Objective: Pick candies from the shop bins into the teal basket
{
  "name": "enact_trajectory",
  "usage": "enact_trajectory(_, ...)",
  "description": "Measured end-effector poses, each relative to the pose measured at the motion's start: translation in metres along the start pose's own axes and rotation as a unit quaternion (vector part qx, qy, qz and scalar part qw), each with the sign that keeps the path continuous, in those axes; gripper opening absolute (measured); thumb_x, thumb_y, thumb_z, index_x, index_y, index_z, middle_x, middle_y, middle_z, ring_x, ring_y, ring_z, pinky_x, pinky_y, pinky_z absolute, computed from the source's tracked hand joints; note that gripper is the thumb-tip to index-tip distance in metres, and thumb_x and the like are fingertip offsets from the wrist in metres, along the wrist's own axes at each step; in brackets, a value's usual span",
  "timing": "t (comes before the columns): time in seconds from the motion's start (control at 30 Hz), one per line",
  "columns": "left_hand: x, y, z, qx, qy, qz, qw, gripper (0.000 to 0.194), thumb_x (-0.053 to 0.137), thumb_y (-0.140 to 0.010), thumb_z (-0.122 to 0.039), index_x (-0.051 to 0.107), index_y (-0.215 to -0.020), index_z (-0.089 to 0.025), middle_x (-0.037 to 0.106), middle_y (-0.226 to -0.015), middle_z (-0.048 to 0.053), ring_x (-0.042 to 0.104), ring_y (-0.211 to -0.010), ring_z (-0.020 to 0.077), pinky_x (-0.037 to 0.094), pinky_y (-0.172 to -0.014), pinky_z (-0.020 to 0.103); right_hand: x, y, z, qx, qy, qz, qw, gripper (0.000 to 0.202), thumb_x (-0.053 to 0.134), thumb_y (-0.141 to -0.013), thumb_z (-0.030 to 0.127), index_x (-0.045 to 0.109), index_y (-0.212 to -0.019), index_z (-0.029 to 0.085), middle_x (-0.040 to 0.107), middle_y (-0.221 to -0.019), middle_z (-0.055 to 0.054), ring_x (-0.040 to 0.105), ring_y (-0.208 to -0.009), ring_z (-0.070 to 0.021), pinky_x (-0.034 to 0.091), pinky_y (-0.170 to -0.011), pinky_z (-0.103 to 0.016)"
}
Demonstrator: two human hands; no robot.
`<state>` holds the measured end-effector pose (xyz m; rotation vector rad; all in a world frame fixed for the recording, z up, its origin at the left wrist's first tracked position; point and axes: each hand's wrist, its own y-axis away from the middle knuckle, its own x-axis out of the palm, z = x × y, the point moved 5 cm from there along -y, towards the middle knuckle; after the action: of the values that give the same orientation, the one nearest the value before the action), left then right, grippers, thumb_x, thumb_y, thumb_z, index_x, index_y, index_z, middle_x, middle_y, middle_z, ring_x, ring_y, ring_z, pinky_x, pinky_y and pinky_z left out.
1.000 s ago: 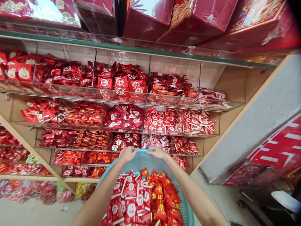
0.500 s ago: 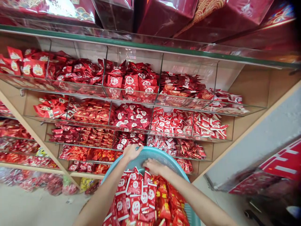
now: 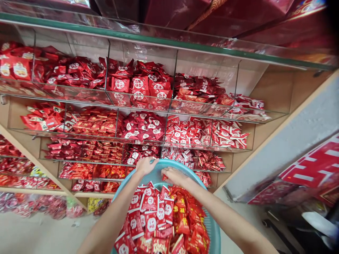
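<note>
A teal basket at the bottom centre holds many small packets: red ones with white labels on the left and shiny red-and-gold ones on the right. My left hand grips the basket's far rim, its fingers wrapped over the edge. Inside the basket, near the far wall, is my right hand, its fingers curled by a bit of red packet; the fingertips are partly hidden.
Glass-fronted shelves with dividers hold rows of red packets just beyond the basket. Large dark red boxes sit on the top shelf. A grey wall and red packages are at the right.
The view has shifted, so the shelves appear lower-left and larger. My right hand has lifted slightly off the pile, with red showing at its fingers. My left hand stays on the rim.
</note>
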<state>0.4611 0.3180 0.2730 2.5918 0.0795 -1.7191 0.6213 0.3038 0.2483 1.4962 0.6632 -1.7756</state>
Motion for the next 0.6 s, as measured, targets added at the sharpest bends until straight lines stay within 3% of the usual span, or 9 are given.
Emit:
enact_trajectory(0.13,0.002,-0.002,0.001,0.000,0.010,-0.002,1.000,0.062,0.032,-0.089,-0.069,0.073,-0.107,-0.027,0.076,-0.109,0.009,0.069,-0.104,0.0286,0.050,-0.085,0.035,-0.031,0.030,-0.015,0.035,-0.088,-0.042,0.995,0.029,0.071,-0.081,0.024,0.063,-0.108,0.021,0.068,-0.101,-0.005,0.061,-0.089,-0.0201,0.046,-0.079,-0.030)
enact_trajectory(0.23,0.003,-0.003,0.003,-0.009,0.008,0.004,1.000,0.064,0.032,-0.088,-0.070,0.072,-0.111,-0.026,0.076,-0.109,0.010,0.069,-0.104,0.0291,0.050,-0.086,0.035,-0.039,0.063,-0.013,0.072,-0.128,0.000,0.989,0.025,0.073,-0.077,0.028,0.065,-0.101,0.023,0.065,-0.083,0.000,0.057,-0.075,-0.0170,0.041,-0.067,-0.026)
enact_trajectory(0.33,0.004,-0.005,0.003,-0.011,0.009,0.006,1.000,0.064,0.032,-0.088,-0.070,0.073,-0.111,-0.025,0.076,-0.108,0.011,0.068,-0.104,0.0302,0.050,-0.087,0.037,-0.036,0.094,0.000,0.106,-0.132,0.041,0.985,0.023,0.072,-0.078,0.031,0.067,-0.099,0.023,0.065,-0.081,-0.001,0.057,-0.075,-0.0181,0.038,-0.065,-0.025)
enact_trajectory(0.47,0.006,-0.009,0.002,-0.006,0.008,0.003,1.000,0.064,0.032,-0.088,-0.070,0.073,-0.109,-0.025,0.076,-0.108,0.011,0.069,-0.104,0.0316,0.050,-0.086,0.038,-0.025,0.117,0.018,0.113,-0.115,0.068,0.985,0.021,0.072,-0.078,0.030,0.068,-0.097,0.022,0.068,-0.094,-0.006,0.061,-0.089,-0.0234,0.043,-0.076,-0.030)
enact_trajectory(0.6,0.010,-0.012,-0.003,-0.003,0.003,0.002,1.000,0.064,0.033,-0.088,-0.070,0.073,-0.109,-0.025,0.076,-0.107,0.011,0.069,-0.104,0.0313,0.050,-0.086,0.038,-0.021,0.104,0.022,0.053,-0.102,0.032,0.993,0.017,0.069,-0.083,0.036,0.069,-0.092,0.022,0.068,-0.101,-0.007,0.061,-0.100,-0.0256,0.042,-0.092,-0.037)
